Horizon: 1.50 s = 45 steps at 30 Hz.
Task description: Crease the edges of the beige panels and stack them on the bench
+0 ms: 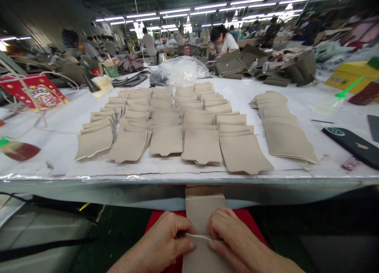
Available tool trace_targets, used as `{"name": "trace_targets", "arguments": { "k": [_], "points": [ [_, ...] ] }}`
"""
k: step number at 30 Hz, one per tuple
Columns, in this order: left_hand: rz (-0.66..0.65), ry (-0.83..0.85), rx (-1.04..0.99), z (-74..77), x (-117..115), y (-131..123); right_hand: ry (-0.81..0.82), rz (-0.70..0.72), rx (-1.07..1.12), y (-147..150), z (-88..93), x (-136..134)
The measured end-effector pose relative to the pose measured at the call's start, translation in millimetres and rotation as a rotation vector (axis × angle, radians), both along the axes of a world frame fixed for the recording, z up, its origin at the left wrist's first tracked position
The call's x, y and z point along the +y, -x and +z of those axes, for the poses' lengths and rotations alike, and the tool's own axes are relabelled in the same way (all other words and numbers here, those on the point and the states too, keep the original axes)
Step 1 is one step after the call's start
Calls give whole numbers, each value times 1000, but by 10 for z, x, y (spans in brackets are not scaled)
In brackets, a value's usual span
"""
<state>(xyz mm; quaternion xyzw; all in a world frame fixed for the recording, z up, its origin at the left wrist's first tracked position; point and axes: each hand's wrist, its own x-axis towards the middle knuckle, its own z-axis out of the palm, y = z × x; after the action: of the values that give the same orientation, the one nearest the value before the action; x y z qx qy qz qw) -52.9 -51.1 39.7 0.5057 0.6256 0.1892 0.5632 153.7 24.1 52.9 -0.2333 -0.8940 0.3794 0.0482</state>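
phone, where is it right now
In the head view, the phone lies at the far right, on the white table, just right of the nearest beige stack.

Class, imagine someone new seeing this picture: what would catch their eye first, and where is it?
The rows of overlapping beige pieces, spread across the middle of the white table, would probably draw the eye first. Next might come the left hand and right hand at the bottom centre, both holding a beige strip in front of the table. Behind the rows, the crumpled clear plastic stands out too.
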Motion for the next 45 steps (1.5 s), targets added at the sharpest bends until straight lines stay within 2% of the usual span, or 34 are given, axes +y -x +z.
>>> {"name": "trace_targets", "arguments": {
  "k": [10,14,19,27,30,35,39,45],
  "points": [
    [-41,-26,81,60,7,-52,43,9,-17,13,-21,19],
    [-96,-116,88,94,24,-122,25,11,12,1,-31,17],
    [-120,-175,46,61,66,-206,1,-21,68,-43,-12,-29],
    [-185,-182,33,126,75,-187,145,-140,18,-67,-10,-15],
    [-225,-202,31,97,83,-167,223,-113,-10,-86,-39,15],
    [-215,-208,35,11,58,-151,190,-76,1,-136,-87,48],
    [-219,-198,40,2,46,-134,223,-112,-21,-166,-91,53],
    [-313,-274,189,-52,82,-197,274,-147,-7,-146,-82,57]
  ]
}}
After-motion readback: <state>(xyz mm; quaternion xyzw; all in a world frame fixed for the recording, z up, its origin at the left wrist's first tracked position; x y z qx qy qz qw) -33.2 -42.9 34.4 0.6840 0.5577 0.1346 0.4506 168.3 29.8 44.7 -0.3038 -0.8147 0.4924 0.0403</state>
